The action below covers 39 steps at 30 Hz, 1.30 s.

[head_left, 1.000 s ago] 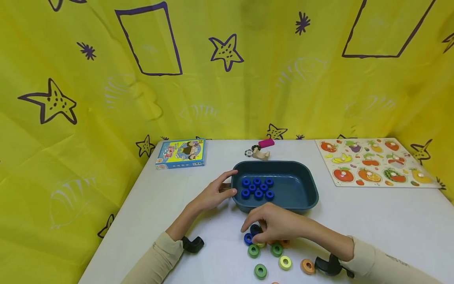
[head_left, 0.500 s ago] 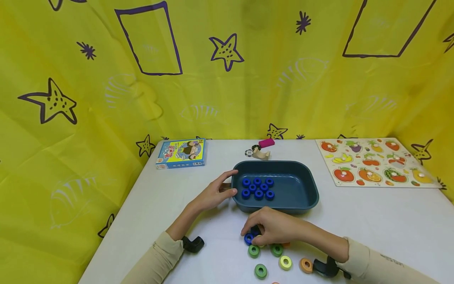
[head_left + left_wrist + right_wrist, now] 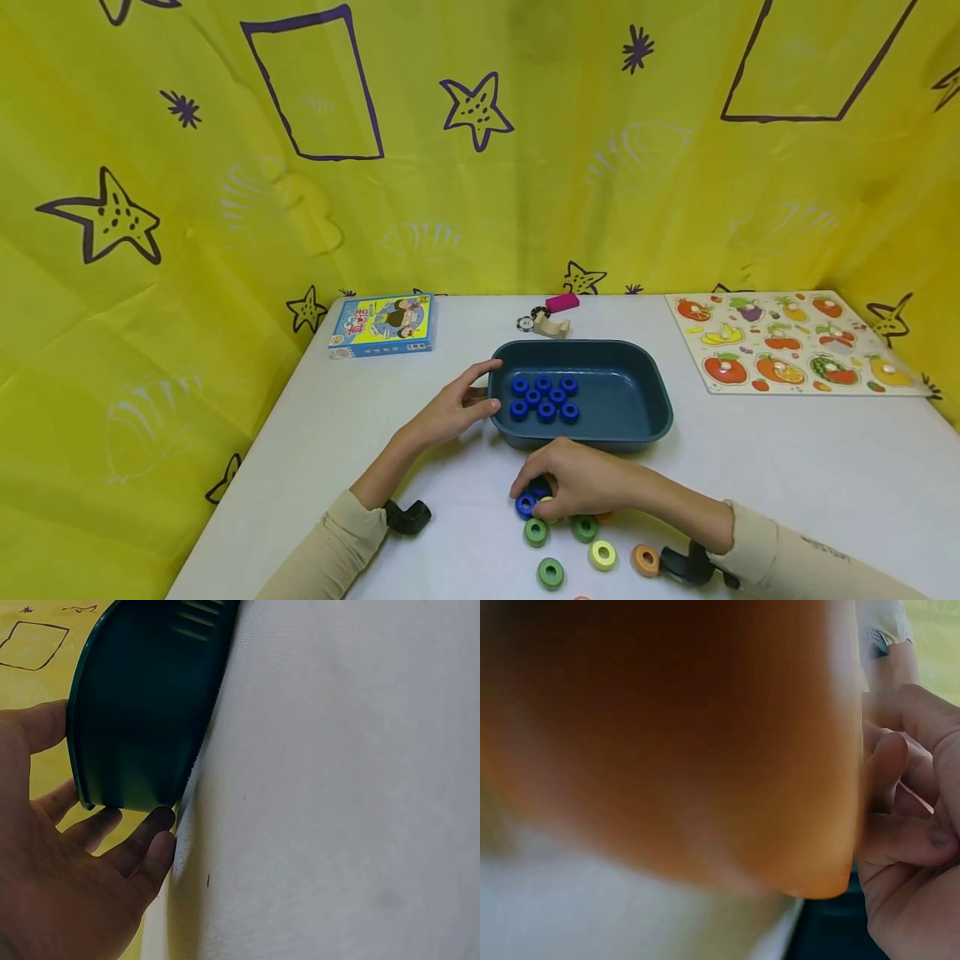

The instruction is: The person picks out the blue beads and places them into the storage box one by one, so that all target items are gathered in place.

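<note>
My left hand [image 3: 453, 407] holds the left end of a dark teal tub [image 3: 618, 392], fingers and thumb spread around its corner. In the left wrist view, fingertips lie against the tub wall [image 3: 135, 712]. Several blue rings [image 3: 546, 412] sit inside at the left. In front of the tub, my right hand [image 3: 581, 479] pinches a blue ring [image 3: 525, 505] between thumb and index finger. Another dark blue ring is partly hidden beneath that hand. Green rings [image 3: 536, 532], a yellow ring [image 3: 602, 556] and an orange ring [image 3: 645, 560] lie close by.
A blue and yellow box [image 3: 382, 325] stands at the back left, a fruit puzzle board [image 3: 795, 346] at the back right. Behind the tub are a pink block [image 3: 562, 302] and a small wooden piece [image 3: 551, 326]. An orange object [image 3: 705, 787] blurs much of the right wrist view.
My right hand has lowered slightly and closed its thumb and index finger in on the blue ring. The left hand and the tub have stayed in place.
</note>
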### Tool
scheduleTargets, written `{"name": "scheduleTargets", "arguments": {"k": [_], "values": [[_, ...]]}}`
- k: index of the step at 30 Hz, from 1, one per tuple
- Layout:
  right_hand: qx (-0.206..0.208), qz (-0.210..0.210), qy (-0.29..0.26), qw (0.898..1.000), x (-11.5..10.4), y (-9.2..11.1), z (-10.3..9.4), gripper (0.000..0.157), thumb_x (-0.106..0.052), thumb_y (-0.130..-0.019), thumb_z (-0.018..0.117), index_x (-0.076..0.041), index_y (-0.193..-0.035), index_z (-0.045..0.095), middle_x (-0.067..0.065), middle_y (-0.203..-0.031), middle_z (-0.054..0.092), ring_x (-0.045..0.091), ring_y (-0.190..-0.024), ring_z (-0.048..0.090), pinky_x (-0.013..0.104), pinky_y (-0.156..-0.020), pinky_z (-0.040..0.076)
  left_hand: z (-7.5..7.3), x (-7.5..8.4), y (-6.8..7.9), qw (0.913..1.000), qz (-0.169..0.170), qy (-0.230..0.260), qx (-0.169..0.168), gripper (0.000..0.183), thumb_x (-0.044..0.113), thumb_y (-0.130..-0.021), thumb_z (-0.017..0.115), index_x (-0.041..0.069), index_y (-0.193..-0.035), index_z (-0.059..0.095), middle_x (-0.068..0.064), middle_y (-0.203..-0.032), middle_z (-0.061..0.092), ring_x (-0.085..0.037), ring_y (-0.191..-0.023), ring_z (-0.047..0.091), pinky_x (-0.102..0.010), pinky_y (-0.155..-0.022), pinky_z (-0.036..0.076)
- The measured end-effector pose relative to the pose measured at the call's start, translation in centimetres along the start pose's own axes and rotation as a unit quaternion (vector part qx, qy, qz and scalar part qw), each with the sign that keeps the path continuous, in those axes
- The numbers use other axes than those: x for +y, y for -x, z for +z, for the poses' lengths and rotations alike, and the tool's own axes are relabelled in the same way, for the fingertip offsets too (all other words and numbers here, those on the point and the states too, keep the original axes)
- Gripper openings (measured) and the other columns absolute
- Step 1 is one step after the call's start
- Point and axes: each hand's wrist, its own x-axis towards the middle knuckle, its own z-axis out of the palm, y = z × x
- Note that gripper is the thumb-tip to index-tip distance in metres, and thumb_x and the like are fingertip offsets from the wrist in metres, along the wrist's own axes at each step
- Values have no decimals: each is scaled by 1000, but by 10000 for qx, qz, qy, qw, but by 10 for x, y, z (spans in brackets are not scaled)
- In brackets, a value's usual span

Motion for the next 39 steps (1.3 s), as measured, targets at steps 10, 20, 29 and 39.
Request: {"name": "scheduleTargets", "arguments": {"k": [10,20,29,39], "values": [[263,-14,83,9996,-2,-3,7,21,-27,-77,72,-27,-98,71,-20,-83,59,-3,-60,46,17,-49,41,0,-2,1,9999,69,75,-12,61,36,-91,59,29,-145,30,11,-148,26,-22,-122,46,-39,-98,40],[641,-401,-423,9962,-22,5,-23,23,-31,-80,74,-25,-102,71,-14,-86,62,0,-54,49,19,-45,43,-1,0,1,10000,-9,-15,1,60,34,-92,57,30,-145,28,10,-148,25,-23,-122,46,-40,-98,40],[1490,-274,61,9884,2,16,-74,21,-35,-81,72,-28,-101,71,-14,-72,57,5,-54,49,22,-46,40,0,-2,0,10000,-54,-24,15,58,32,-93,57,35,-144,29,10,-149,25,-23,-123,45,-40,-98,40],[1523,730,336,9851,55,27,-98,25,-36,-78,74,-23,-99,72,-3,-66,57,7,-47,45,22,-41,34,-2,22,5,9996,-106,178,-166,60,19,-95,55,21,-147,25,-4,-152,20,-29,-125,43,-40,-99,39]]}}
